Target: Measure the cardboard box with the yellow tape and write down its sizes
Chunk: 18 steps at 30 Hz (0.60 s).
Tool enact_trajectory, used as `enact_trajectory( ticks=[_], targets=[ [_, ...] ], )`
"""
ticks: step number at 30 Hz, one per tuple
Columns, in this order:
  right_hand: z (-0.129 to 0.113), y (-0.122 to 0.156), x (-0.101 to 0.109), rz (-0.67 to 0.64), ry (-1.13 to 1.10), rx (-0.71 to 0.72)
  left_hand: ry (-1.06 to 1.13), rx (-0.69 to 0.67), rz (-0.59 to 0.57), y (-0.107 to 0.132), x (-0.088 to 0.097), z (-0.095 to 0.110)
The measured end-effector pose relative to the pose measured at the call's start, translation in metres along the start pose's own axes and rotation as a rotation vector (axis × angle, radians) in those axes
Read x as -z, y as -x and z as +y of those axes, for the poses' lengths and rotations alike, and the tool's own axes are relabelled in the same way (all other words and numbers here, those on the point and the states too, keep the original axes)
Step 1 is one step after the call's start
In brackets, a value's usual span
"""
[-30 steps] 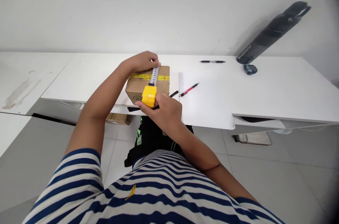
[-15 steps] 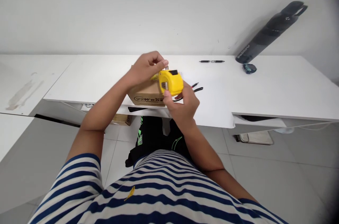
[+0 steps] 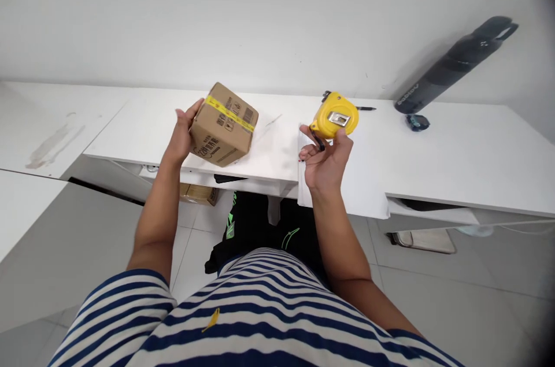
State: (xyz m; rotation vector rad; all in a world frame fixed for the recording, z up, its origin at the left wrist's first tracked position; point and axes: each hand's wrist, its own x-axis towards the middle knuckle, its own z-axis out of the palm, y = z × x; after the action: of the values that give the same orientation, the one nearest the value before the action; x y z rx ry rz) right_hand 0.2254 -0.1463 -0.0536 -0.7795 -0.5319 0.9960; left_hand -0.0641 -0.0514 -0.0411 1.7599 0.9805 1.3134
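Observation:
My left hand (image 3: 182,133) grips a small brown cardboard box (image 3: 223,124) with a yellow tape stripe, tilted and lifted above the white table (image 3: 455,153). My right hand (image 3: 326,160) holds a yellow tape measure (image 3: 335,115) up over the table, its tape fully wound in. A sheet of white paper (image 3: 277,144) lies on the table between my hands.
A black pen (image 3: 366,108) lies at the back of the table behind the tape measure. A dark cylindrical device (image 3: 455,66) leans against the wall at the right, above a small dark object (image 3: 417,122). Another cardboard box (image 3: 197,193) sits under the table.
The tape stretched over the box has wound back into its case. My right hand moved the tape measure right and up. My left hand lifted and tilted the box to the left.

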Motion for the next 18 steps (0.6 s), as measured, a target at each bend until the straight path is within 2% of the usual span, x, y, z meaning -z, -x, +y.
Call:
enact_trajectory(
  ticks=[2,5,7,10,11,12,13,15,17,18],
  targets=[
    [0.004,-0.006,-0.003,-0.010,0.022,0.006,0.168,0.032,0.027,0.004,-0.003,-0.021],
    [0.007,-0.010,-0.011,-0.075,0.070,0.012,0.232,0.051,0.045,0.008,-0.023,-0.044],
    [0.007,-0.009,-0.017,-0.150,0.100,0.021,0.198,0.039,0.169,0.010,-0.032,-0.045],
    [0.002,-0.003,-0.023,-0.285,0.149,0.042,0.028,-0.037,0.519,0.010,-0.032,-0.016],
    [0.001,-0.002,-0.025,-0.334,0.169,0.048,-0.041,-0.062,0.598,0.011,-0.030,0.000],
    [-0.001,-0.001,-0.027,-0.383,0.192,0.054,-0.098,-0.077,0.612,0.011,-0.029,0.018],
    [-0.002,-0.001,-0.030,-0.433,0.216,0.062,-0.130,-0.069,0.546,0.011,-0.029,0.037],
    [-0.005,-0.002,-0.036,-0.535,0.272,0.077,-0.138,0.006,0.269,0.008,-0.033,0.070],
    [-0.006,-0.006,-0.042,-0.639,0.340,0.087,-0.107,0.086,0.012,0.003,-0.041,0.092],
    [-0.007,-0.008,-0.045,-0.683,0.377,0.091,-0.090,0.117,-0.074,-0.001,-0.044,0.098]
  ],
)
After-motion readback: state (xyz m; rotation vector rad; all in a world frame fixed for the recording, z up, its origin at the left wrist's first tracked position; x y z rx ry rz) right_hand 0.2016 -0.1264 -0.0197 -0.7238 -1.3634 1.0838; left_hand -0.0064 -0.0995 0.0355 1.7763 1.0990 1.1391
